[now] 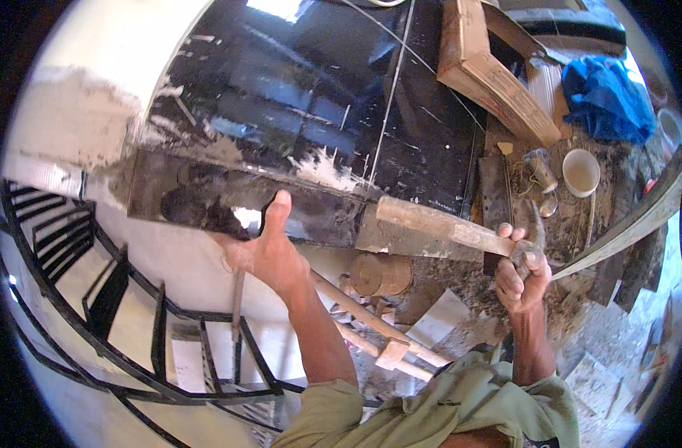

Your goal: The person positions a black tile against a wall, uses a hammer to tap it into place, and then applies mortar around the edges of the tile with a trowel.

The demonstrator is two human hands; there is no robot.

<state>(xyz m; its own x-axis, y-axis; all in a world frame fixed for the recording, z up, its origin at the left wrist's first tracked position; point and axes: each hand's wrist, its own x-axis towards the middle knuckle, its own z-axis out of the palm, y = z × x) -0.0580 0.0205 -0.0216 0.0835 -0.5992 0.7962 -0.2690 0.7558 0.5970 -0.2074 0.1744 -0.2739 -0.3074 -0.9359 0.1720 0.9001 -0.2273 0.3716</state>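
Your left hand [270, 257] is touching the dark tile strip [318, 215], its grip I cannot tell; right of that strip, your right hand [523, 278] is clasping the hammer [445, 227] by its head.

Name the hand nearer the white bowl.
Right: the right hand, around the hammer, is below and left of the white bowl in the picture; the left hand is farther left.

Between hammer [442, 225] and obstructing cardboard box [498, 93], black tiles [311, 97] leave free room
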